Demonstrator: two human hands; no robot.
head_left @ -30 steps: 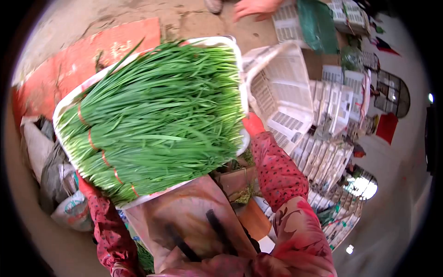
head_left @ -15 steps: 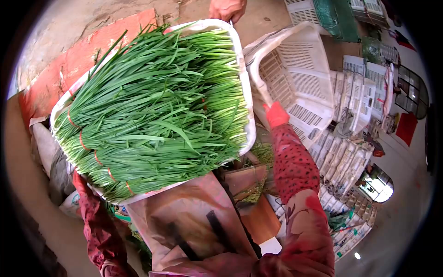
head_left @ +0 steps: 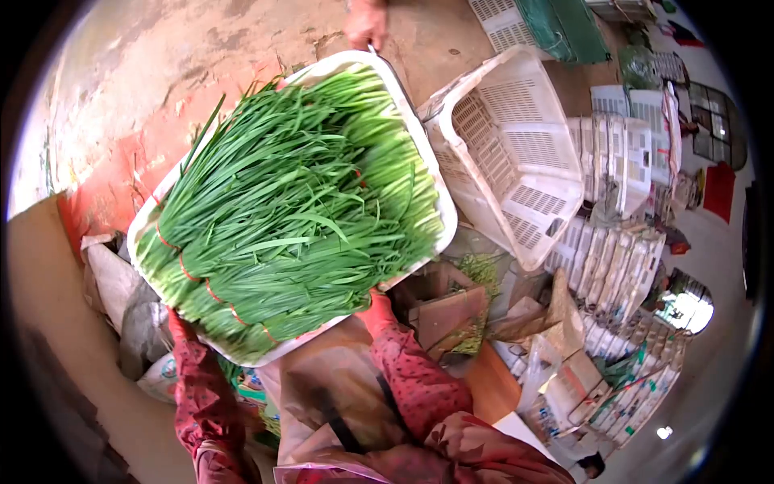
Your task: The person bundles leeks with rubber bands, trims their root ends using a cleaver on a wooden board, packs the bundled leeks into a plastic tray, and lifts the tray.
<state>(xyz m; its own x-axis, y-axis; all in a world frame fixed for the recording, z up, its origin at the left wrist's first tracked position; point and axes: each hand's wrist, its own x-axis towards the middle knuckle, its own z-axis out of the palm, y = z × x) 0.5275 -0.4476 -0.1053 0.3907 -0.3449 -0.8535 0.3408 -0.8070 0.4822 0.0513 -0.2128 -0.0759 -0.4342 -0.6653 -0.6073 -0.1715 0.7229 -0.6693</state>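
Note:
A white plastic crate, heaped with green garlic chives, is in front of me at a slant. Thin red bands tie the bundles along its lower left side. My left hand, red like the sleeve, holds the crate's lower left edge, its fingers mostly hidden by the crate. At the near edge, my right hand in red grips the same crate, fingers partly under the rim. Another person's hand is at the far corner of the crate, on what looks like a handle or hook.
To the right, an empty white slotted crate stands tilted. Beyond it are stacks of white crates. Cardboard boxes and loose greens lie near my right arm. Grey sacks are at the left. An orange-red sheet covers some floor.
My right hand has left the empty crate's rim and come to the near edge of the chive crate. In view, the full crate has shifted slightly right and down.

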